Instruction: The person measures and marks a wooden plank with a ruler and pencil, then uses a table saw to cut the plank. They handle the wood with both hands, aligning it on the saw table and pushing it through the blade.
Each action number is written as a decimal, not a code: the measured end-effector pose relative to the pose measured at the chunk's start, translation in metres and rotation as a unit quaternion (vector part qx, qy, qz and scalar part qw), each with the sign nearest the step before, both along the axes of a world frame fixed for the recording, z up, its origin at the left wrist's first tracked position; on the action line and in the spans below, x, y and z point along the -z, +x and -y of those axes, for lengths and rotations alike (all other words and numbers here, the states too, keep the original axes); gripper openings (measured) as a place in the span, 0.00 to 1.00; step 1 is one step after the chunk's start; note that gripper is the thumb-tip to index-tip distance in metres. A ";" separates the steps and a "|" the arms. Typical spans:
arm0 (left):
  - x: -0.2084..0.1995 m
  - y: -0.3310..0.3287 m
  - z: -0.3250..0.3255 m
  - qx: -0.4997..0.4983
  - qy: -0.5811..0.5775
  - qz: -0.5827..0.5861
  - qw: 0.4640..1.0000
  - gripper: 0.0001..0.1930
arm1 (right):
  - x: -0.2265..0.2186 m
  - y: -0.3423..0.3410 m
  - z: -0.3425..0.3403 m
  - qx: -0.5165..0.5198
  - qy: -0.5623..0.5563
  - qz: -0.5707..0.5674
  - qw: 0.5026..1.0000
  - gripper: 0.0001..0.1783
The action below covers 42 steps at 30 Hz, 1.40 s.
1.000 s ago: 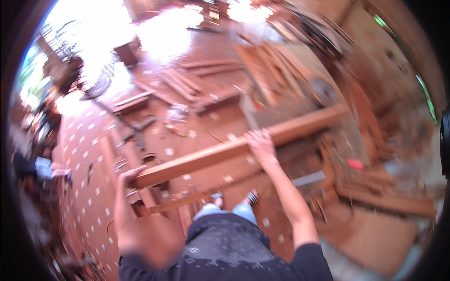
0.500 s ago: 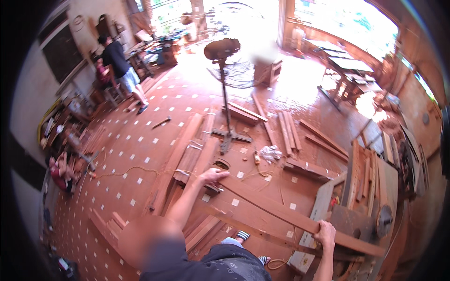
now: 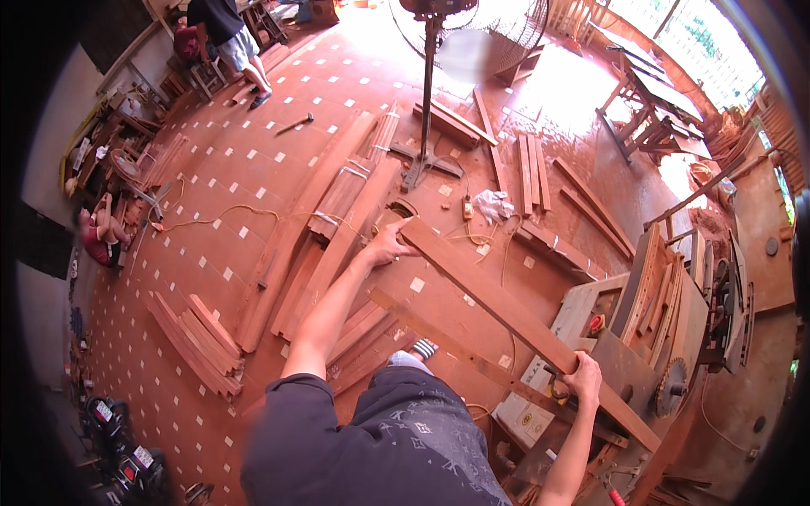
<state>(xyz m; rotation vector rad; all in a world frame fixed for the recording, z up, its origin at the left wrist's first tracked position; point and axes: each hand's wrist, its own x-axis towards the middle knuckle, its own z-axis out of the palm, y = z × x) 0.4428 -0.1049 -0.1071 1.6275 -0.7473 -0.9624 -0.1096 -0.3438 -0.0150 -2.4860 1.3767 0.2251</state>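
A long reddish-brown wooden plank (image 3: 498, 299) slants across in front of me, from near the middle down to the lower right. Its far left end is gripped by my left hand (image 3: 390, 246), with thumb and fingers around the edges. Closer to the other end, my right hand (image 3: 582, 379) is closed over the plank. Below it runs a second, thinner wooden strip (image 3: 451, 347), touched by neither hand. Beyond my right hand stands a saw machine with a round toothed blade (image 3: 672, 388) and a red button (image 3: 596, 324).
A pedestal fan's crossed base (image 3: 424, 166) stands ahead. Stacked boards (image 3: 337, 219) and shorter pieces (image 3: 196, 344) lie on the tiled floor, with a hammer (image 3: 295, 124) and a yellow cord (image 3: 221, 214). One person stands (image 3: 221, 34) at the far left; others sit nearby.
The view has tilted downward, so floor things sit higher in the picture. Both hands remain on the plank; the left hand's fingers now show more spread around its end.
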 end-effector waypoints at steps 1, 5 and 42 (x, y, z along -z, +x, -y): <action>0.000 0.001 0.000 0.001 -0.009 -0.007 1.000 0.50 | -0.001 0.002 0.001 0.002 0.007 -0.002 1.000 0.32; 0.003 0.002 0.002 -0.001 -0.018 -0.029 0.999 0.47 | -0.007 0.007 0.017 -0.030 0.047 -0.063 0.996 0.33; 0.028 0.011 0.061 -0.023 0.064 -0.077 0.995 0.22 | -0.008 -0.012 0.074 0.161 0.240 0.016 0.957 0.46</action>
